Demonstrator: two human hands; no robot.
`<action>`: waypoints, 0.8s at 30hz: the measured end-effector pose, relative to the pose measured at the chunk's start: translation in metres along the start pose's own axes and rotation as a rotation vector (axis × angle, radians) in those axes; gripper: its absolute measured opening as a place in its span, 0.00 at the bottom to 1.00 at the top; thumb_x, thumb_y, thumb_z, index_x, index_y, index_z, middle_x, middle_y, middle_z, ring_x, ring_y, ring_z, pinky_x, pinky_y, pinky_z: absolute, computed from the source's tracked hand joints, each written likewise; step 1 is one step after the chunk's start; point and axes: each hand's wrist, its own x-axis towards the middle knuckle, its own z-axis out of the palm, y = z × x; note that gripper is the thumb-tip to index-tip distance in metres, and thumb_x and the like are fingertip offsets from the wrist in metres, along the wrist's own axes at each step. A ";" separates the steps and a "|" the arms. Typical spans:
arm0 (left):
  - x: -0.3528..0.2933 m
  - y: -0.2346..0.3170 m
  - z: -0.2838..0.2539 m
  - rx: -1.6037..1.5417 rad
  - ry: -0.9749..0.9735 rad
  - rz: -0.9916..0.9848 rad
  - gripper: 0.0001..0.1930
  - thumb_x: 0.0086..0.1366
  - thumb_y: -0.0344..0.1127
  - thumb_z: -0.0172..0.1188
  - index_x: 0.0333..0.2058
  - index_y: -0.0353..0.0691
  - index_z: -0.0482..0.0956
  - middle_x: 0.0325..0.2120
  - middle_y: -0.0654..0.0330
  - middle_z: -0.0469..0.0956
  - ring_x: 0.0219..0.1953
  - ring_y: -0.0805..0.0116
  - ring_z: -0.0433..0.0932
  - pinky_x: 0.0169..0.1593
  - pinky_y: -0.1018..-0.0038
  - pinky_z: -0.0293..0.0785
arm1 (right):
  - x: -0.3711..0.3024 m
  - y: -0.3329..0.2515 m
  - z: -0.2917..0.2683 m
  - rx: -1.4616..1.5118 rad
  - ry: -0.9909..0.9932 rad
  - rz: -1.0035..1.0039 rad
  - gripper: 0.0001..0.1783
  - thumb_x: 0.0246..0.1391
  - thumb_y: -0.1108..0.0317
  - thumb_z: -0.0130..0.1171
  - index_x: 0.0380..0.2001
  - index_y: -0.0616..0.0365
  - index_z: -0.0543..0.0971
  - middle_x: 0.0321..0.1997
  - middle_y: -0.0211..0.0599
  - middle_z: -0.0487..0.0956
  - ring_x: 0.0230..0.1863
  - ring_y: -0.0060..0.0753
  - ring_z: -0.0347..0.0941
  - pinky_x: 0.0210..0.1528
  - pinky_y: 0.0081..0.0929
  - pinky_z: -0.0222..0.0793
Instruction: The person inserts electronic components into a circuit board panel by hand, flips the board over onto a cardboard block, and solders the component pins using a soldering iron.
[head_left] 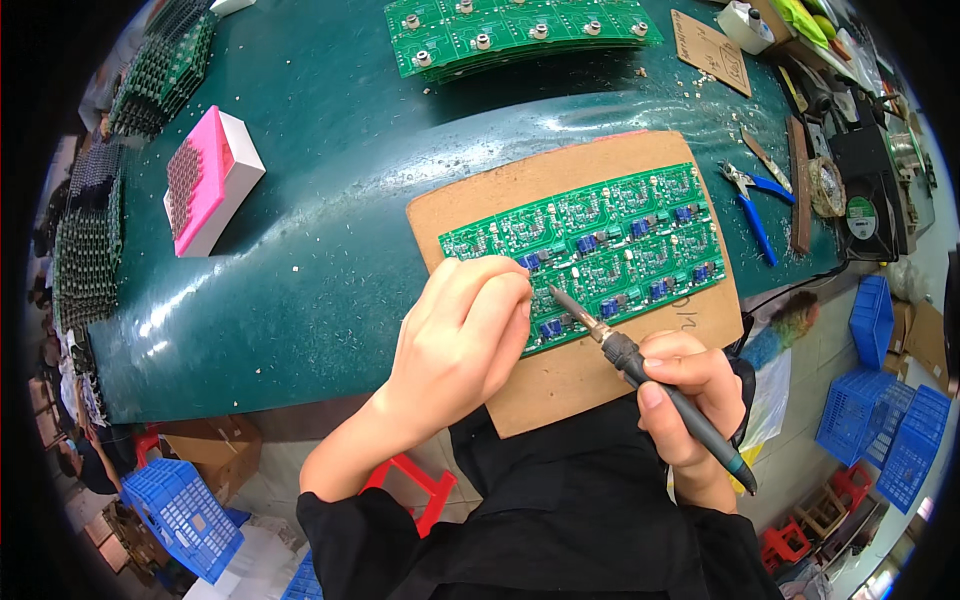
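Note:
A green circuit board panel (590,240) with rows of blue and dark components lies on a brown board (545,395) at the table's near edge. My right hand (690,400) grips a soldering iron (660,375) like a pen. Its metal tip points up and left, reaching the panel's surface near the middle; exact contact is too small to tell. Over the panel's left part, my left hand (460,325) is closed, fingertips pressed together near the board. Whatever it may pinch is hidden by the fingers.
Further back sits a stack of green panels (520,35). Blue-handled cutters (755,205) and a fan (865,220) are on the right. A pink foam block (210,180) with small metal parts stands left, near stacked panels (90,235). Blue crates (185,520) are on the floor.

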 end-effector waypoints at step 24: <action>0.001 0.006 0.018 0.274 -0.008 0.057 0.10 0.48 0.22 0.64 0.31 0.36 0.75 0.31 0.59 0.75 0.27 0.66 0.73 0.29 0.74 0.72 | 0.022 0.005 -0.009 -0.081 -0.081 -0.169 0.11 0.40 0.81 0.63 0.32 0.66 0.76 0.26 0.45 0.76 0.25 0.39 0.74 0.28 0.28 0.70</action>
